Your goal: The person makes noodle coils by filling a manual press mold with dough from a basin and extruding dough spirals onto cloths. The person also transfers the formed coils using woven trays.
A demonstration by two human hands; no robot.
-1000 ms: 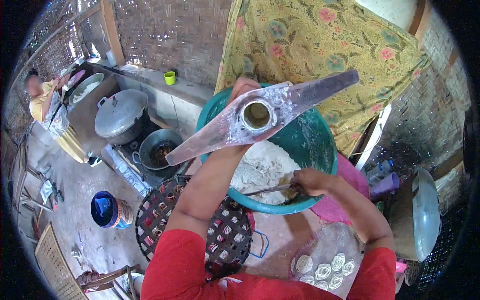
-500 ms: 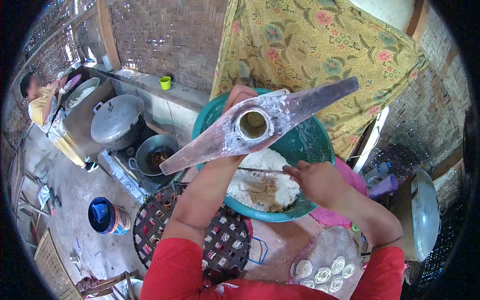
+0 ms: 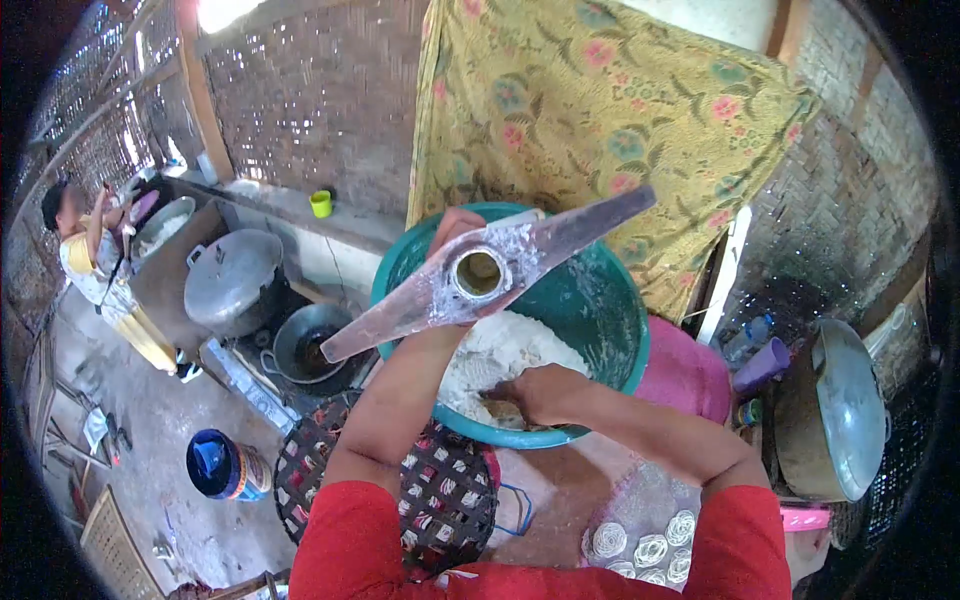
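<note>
A person in red sleeves holds a powder-smeared wooden tool (image 3: 520, 248) over the left and far rim of a deep green basin (image 3: 610, 320), its round opening turned up toward the wearer. The left hand (image 3: 455, 225) is clamped on the tool's middle from its far side and below, apparently because the balance point lies there, between the two long arms. Held over the basin, the tool seems placed so that loose bits drop back inside.

Below, the right hand (image 3: 545, 393) reaches into a white, crumbly mass (image 3: 515, 345) by the basin's near edge, fingers bent; whether they grip anything is impossible to tell. The high wall likely keeps the powder in.

Just beyond the basin's right edge sits a pink bundle (image 3: 685, 370). Off its near edge, pale coiled strands (image 3: 650, 550) lie in a single layer, perhaps to prevent sticking; to the left is a round dark lattice tray (image 3: 440, 500). Farther left are a wok (image 3: 310, 345) and a lidded pot (image 3: 235, 275), with another person (image 3: 110, 280) beyond. A floral cloth (image 3: 600, 130) hangs behind.
</note>
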